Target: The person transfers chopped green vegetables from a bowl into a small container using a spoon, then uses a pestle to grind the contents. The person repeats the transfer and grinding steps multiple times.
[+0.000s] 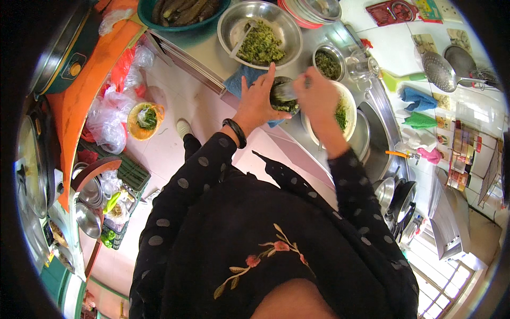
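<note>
My left hand [259,101] spreads its fingers around the near side of a small dark bowl [293,111] that holds chopped greens and stands by a blue cloth [237,81]. In my right hand [318,97] is a blurred utensil [285,91], its end inside that bowl; its exact kind is unclear. Beyond them a large steel bowl [293,34] holds a green chopped mixture [261,44] and a light-coloured utensil [241,42]. A white bowl [350,103] with chopped greens [341,113] lies partly hidden under my right hand. Near it stands a steel cup [328,62] of dark greens.
At the counter's back are a teal basin [179,28] of long dark vegetables and stacked bowls [306,14]. Glassware [364,67] stands beside the sink [378,139] at right. On the left are an orange-covered table [71,119], plastic bags [113,115] and a bin [137,133].
</note>
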Tool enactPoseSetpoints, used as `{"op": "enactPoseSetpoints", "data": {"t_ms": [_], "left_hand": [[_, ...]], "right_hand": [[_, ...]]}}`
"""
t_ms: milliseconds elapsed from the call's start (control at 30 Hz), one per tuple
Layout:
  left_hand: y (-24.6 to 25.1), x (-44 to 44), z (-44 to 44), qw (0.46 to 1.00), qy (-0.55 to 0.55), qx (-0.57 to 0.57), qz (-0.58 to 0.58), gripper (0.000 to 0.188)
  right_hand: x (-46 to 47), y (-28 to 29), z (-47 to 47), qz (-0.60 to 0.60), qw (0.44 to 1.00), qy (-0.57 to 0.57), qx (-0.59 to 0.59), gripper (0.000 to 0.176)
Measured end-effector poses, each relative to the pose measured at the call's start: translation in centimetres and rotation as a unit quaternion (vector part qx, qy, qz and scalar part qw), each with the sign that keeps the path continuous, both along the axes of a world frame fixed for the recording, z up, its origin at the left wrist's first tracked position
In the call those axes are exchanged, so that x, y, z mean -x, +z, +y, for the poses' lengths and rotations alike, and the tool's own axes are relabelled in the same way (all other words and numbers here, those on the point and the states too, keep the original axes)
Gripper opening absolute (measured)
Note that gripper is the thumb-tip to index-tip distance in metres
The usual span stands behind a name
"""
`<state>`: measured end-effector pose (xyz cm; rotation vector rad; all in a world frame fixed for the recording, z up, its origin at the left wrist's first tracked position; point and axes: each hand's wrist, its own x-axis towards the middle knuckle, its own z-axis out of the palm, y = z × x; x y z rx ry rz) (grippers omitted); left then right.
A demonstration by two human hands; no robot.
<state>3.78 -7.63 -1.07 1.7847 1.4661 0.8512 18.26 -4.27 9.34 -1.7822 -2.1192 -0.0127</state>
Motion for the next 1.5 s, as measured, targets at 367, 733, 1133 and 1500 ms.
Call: {"op": "enactPoseSetpoints", "data": {"t_ms": [367, 733, 1133, 1500], "left_hand": [[0.5, 0.2, -0.2, 1.0, -0.016, 0.019, 0.003, 0.15], [0.6, 0.1, -0.2, 1.0, -0.013, 0.007, 0.005, 0.152], [1.0, 0.2, 0.1, 1.0, -0.016, 0.006, 0.015, 0.15], [1.4, -0.1, -0.6, 0.998, 0.013, 0.033, 0.049, 0.14]], "right_hand": [[-1.2, 0.2, 0.4, 0.056, 0.998, -0.012, -0.036, 0.024], [-0.9, -1.4, -0.4, 0.045, 0.998, -0.023, 0.031, 0.024], [-0.8, -1.7, 0.5, -0.013, 0.998, -0.007, 0.059, 0.024], [-2.3, 2.6, -0.4, 0.069, 0.997, 0.034, -0.011, 0.022]]}}
